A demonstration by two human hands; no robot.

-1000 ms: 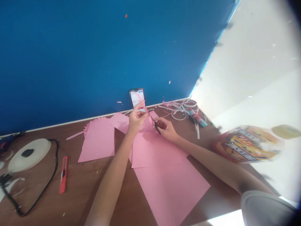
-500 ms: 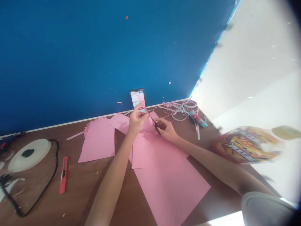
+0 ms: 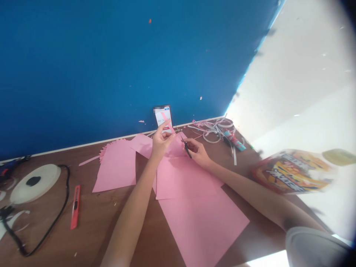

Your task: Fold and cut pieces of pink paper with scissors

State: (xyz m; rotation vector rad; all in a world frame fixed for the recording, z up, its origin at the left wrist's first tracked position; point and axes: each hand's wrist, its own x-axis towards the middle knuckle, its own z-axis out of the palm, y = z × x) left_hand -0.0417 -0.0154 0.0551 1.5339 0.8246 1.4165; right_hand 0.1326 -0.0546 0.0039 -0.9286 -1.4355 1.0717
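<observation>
A narrow pink paper strip (image 3: 166,119) is pinched in my left hand (image 3: 161,142), its upper end sticking up in front of a phone (image 3: 158,115) that leans on the wall. My right hand (image 3: 197,151) is closed round the handles of a pair of scissors (image 3: 187,147), the blades pointing up and left near the strip's lower end. Beneath both hands lie overlapping pink paper sheets (image 3: 191,178). Off to the left rests another pink sheet (image 3: 118,163) with small folded pink pieces along its top left edge.
A red box cutter (image 3: 75,207), a white round spool (image 3: 41,183) and a black cable (image 3: 65,200) lie at the left. Tangled paper strips (image 3: 213,129) and a patterned tube (image 3: 236,140) sit at the back right. A large labelled bottle (image 3: 300,170) stands at the right.
The scissors have drawn slightly right and down, away from the strip. The strip's lower part between the hand and the blades no longer shows. My left hand stays nearly still.
</observation>
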